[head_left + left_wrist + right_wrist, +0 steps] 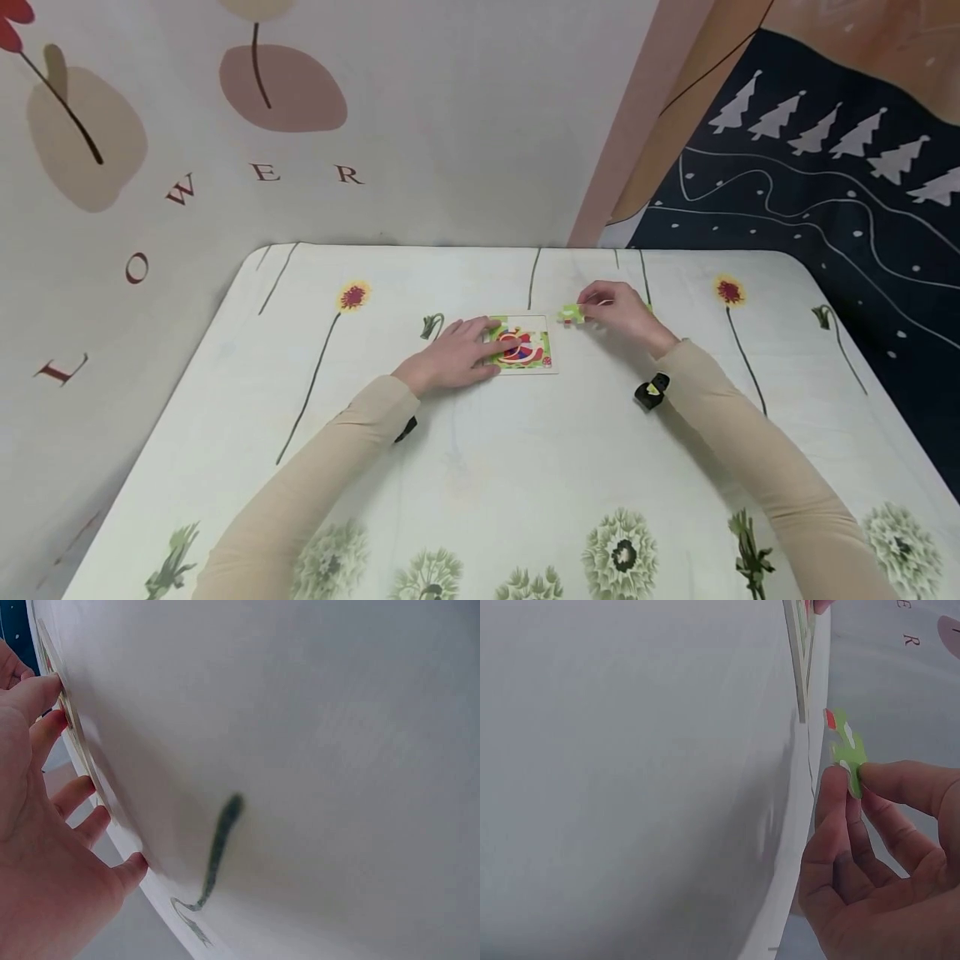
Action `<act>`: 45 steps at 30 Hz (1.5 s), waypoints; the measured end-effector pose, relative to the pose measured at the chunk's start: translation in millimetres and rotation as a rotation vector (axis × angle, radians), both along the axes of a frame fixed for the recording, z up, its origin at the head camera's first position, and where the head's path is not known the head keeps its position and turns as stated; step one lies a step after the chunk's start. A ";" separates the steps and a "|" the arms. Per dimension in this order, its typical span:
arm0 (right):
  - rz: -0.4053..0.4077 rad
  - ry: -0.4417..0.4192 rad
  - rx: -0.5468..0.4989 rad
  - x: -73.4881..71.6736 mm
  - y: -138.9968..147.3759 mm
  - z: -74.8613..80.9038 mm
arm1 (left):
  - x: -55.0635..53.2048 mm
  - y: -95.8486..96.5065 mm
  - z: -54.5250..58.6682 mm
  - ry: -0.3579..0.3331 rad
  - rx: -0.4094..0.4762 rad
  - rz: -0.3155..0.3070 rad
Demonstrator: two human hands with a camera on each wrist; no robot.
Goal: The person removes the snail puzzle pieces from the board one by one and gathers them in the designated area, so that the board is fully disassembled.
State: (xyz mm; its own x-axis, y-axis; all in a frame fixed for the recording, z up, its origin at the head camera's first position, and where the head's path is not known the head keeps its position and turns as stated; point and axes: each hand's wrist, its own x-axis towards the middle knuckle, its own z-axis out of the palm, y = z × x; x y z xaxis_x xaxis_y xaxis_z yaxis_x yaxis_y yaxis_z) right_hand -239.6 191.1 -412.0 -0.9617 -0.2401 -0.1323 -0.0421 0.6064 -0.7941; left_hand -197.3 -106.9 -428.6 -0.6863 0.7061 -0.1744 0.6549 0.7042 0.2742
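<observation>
A shallow puzzle board [553, 367] with a white border lies on the table, its picture green, red and blue. The upper right part of the board shows bare white. My left hand [459, 354] rests over the board's left side with fingers spread, and in the left wrist view its fingertips [54, 684] touch the board's edge. Just right of the board, my right hand [618, 312] pinches a green puzzle piece [847, 754] between thumb and fingers. That piece has white and red patches and is held above the table, apart from the board.
The table [465, 467] has a white cloth printed with flowers and stems. Behind it hangs a pale printed cloth [465, 125], with a dark cloth of white trees [810, 192] at the right. A black wrist device [651, 392] hangs beneath the right sleeve.
</observation>
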 end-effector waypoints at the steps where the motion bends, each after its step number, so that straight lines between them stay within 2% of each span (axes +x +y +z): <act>1: -0.001 -0.002 0.000 -0.1 1.9 0.7 | -0.1 0.0 -0.1 0.001 -0.001 0.001; 7: 0.001 0.003 0.005 -3.6 12.9 4.3 | 0.4 0.8 0.2 -0.010 -0.005 0.007; 13: 0.005 -0.001 0.077 -8.7 23.1 10.1 | 1.1 1.1 1.3 -0.011 0.000 0.011; 21: 0.007 -0.065 0.089 -12.0 37.4 17.2 | 0.9 1.5 1.1 -0.011 0.002 0.008; 36: 0.016 -0.048 0.132 -17.7 52.8 13.3 | 0.8 -0.1 -1.4 -0.015 0.006 0.020; 45: -0.034 -0.087 0.164 -20.2 57.7 7.3 | 1.2 0.1 -1.3 -0.018 0.004 0.023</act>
